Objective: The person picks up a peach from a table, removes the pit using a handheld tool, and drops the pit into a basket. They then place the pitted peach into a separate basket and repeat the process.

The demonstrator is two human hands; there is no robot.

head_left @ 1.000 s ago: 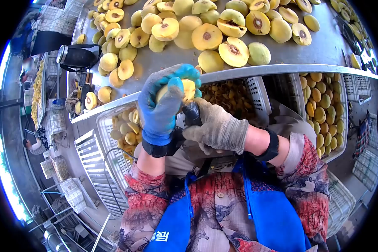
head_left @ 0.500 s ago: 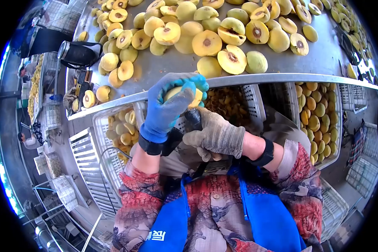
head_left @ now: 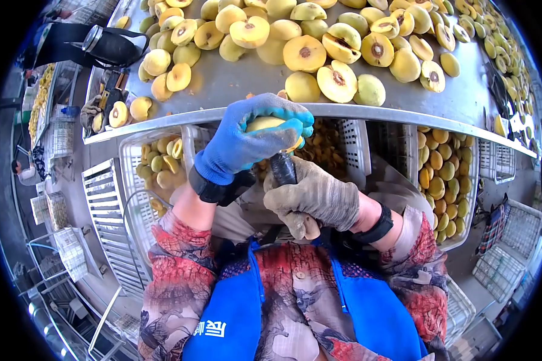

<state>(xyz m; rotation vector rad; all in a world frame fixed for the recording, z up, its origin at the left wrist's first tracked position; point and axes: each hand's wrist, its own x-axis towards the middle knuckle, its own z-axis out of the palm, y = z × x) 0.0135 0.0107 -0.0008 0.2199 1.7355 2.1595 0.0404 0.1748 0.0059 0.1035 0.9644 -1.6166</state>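
My left hand [head_left: 247, 135], in a blue glove with teal fingertips, is wrapped round a yellow peach [head_left: 266, 124] just in front of the metal table's edge. Its fingers cover most of the fruit. My right hand [head_left: 319, 195], in a grey knitted glove, grips a tool with a black handle [head_left: 283, 169]. The tool's upper end meets the underside of the peach, and its working end is hidden there. Beyond my hands, halved peaches [head_left: 337, 82] lie on the table, several with the pit showing in the cut face.
The metal table [head_left: 222, 78] has a raised front rim. Under it stand a crate of peaches [head_left: 472, 201] at right, another crate [head_left: 129, 198] at left, and dark scraps [head_left: 325, 147] between them. A black cylindrical flask [head_left: 115, 47] lies at the table's left.
The whole view has shifted slightly. My left hand has turned over the peach, so less of the fruit shows. The black handle now stands more exposed between my hands.
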